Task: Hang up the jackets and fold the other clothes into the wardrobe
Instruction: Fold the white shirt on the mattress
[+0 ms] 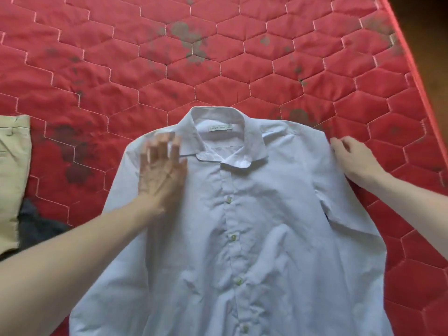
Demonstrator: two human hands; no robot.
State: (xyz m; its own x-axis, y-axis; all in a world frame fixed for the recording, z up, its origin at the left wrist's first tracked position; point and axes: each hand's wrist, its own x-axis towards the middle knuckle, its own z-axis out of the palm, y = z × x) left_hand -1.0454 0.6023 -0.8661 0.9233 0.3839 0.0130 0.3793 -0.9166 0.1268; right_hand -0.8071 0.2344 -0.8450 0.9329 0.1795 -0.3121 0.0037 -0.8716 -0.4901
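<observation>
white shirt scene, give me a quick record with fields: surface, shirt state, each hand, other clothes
surface: red quilted mattress, dark stains on it
shirt: white shirt laid flat, front up, buttoned, collar away from the person
left hand: left hand flat and open on the shirt beside the collar, blurred
right hand: right hand at the shirt's shoulder edge, fingers curled; grip unclear
other clothes: beige garment and dark garment at the left edge
</observation>
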